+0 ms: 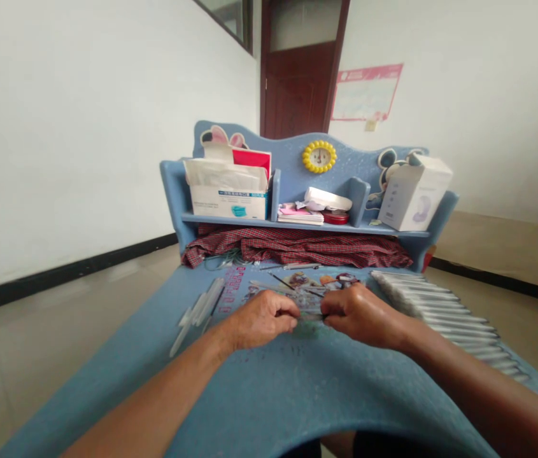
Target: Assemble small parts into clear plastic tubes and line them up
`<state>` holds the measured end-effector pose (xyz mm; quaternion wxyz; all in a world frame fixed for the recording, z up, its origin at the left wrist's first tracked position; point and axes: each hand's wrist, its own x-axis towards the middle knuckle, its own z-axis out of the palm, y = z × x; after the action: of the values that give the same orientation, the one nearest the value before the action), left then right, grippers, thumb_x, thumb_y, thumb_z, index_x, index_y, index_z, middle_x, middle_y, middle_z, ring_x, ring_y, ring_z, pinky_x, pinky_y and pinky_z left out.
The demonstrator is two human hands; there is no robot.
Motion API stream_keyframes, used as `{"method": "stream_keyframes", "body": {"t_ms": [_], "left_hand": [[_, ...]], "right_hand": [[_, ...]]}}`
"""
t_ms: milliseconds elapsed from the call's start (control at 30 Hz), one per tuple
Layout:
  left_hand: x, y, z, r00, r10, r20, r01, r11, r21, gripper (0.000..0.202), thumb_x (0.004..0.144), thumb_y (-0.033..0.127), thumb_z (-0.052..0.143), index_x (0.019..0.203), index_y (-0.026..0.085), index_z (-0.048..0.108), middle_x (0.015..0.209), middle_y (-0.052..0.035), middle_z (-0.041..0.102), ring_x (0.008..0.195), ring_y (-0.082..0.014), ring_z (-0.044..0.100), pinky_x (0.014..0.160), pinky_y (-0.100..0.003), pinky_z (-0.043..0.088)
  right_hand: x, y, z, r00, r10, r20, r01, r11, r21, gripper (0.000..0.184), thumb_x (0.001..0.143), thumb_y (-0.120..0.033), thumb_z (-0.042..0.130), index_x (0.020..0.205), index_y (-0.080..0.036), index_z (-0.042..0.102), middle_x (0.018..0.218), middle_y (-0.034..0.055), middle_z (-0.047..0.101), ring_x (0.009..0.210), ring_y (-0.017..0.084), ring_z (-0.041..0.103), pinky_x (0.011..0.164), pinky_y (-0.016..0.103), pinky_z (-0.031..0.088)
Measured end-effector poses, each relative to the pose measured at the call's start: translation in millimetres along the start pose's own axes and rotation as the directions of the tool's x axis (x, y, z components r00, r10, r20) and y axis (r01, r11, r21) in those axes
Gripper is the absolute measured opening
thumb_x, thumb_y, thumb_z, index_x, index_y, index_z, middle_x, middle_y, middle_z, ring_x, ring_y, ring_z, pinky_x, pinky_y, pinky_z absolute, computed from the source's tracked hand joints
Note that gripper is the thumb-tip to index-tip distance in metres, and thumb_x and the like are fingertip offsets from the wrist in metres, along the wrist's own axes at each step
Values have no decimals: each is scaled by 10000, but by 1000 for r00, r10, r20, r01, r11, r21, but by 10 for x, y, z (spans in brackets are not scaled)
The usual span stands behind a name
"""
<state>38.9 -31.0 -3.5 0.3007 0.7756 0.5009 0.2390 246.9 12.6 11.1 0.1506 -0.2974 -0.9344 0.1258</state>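
My left hand [263, 319] and my right hand [360, 314] rest knuckles-up on the blue desk [269, 394], fingers curled and pinched toward each other. Between their fingertips lies a small thin clear piece [311, 311] that both hands grip; it is too small to name. A thin dark stick [282, 280] lies just beyond the hands. Several clear plastic tubes [200, 310] lie loose to the left of my left hand. To the right of my right hand, a long row of clear packets [445, 308] runs along the desk's edge.
A red checked cloth [297, 246] lies under the desk's shelf [297, 224]. The shelf holds an open white box [228, 186], papers, a red tin [335, 217] and a white carton [414, 191]. A yellow clock [319, 156] sits on the backboard. A dark door [297, 76] stands behind.
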Motion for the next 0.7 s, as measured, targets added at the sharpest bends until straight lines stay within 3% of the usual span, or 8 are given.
{"method": "stream_keyframes", "body": {"t_ms": [133,267,567,700], "left_hand": [[-22,24,10,1000,-21,17,22,998,-51,193,691,175,485,750,148,666,650,13,624,615,-111,532,579,-181,382],[-34,48,30,999,-51,18,53,995,-87,183,689,170,494,755,152,664,643,12,635,603,-107,537,587,-180,397],[-63,88,132,996,-69,63,78,984,-159,173,684,139,508,769,142,658,614,14,619,548,-88,503,544,-176,382],[-69,91,176,994,-76,80,92,970,-223,157,677,133,506,757,138,641,602,16,605,531,-85,492,533,-185,379]], "right_hand": [[-50,90,81,991,126,33,-130,944,304,74,687,-155,525,691,-173,597,584,-40,542,547,90,489,488,185,327],[-95,116,152,986,159,41,-161,881,445,65,696,-177,526,693,-177,591,582,-38,539,540,96,485,496,195,359],[-232,150,227,974,167,151,-224,794,565,145,770,-290,500,710,-186,580,578,-12,574,536,120,539,517,219,430],[-313,173,236,984,139,112,-175,869,464,170,821,-319,462,745,-215,573,629,-6,587,583,129,551,543,231,424]]}}
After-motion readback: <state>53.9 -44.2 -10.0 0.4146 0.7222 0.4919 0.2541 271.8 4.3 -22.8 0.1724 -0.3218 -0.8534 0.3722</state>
